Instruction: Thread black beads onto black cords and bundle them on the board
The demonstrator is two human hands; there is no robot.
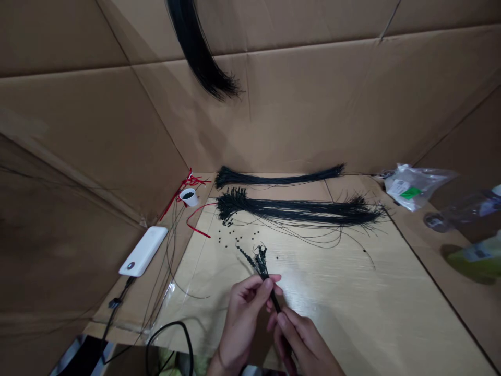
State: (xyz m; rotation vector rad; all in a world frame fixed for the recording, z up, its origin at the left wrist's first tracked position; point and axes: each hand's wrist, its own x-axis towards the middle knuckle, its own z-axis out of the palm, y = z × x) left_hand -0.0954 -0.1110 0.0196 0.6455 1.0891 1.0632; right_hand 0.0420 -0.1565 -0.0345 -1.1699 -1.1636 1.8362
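Wire bundle (275, 301) running lengthwise through both our hands, beaded tips (261, 259) pointing ahead, slightly left; we're pinching it, left hand (246, 307) nearer tips, right hand (300, 334) gripping farther back.

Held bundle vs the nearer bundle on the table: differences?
Pose: the held bundle is pinched in the left hand and right hand, pointing away from the person; the nearer table bundle lies crosswise on the table.
Thickness: the held bundle is slim; the nearer table bundle is much thicker.
Shared: both are dark, thin strands with knobbly, beaded-looking strands at one end.
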